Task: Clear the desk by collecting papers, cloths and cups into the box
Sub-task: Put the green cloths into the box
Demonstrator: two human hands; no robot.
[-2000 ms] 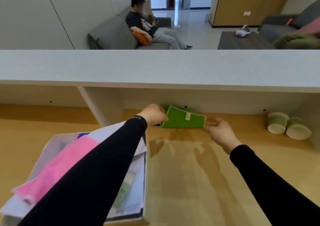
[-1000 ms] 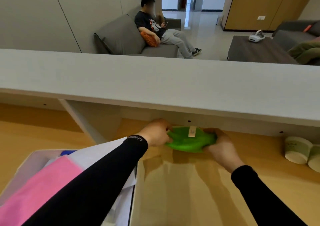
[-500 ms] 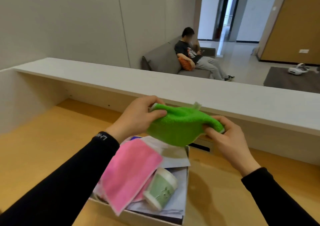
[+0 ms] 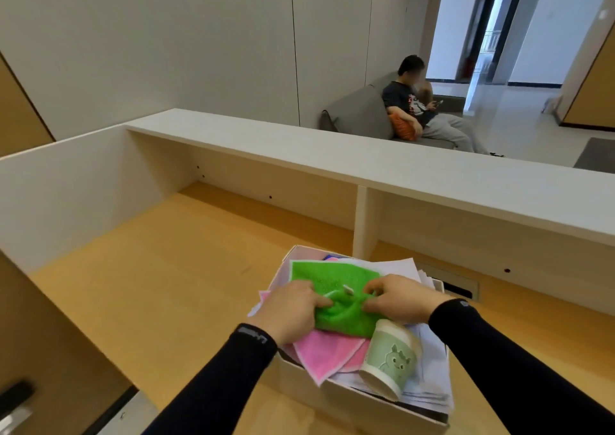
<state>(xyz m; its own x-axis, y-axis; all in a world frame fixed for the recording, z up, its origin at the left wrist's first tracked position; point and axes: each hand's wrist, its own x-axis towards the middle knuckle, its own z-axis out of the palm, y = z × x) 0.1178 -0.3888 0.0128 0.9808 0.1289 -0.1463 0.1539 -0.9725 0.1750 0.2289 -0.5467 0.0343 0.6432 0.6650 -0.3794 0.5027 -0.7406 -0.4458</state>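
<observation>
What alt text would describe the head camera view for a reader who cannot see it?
Two hands, left hand and right hand, press a green cloth into a white box on a wooden desk. The box also holds a pink cloth, papers and a green paper cup.

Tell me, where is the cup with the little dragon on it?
The green cup lies tilted in the box, at its near right corner, beside the pink cloth and just below the green cloth.
</observation>
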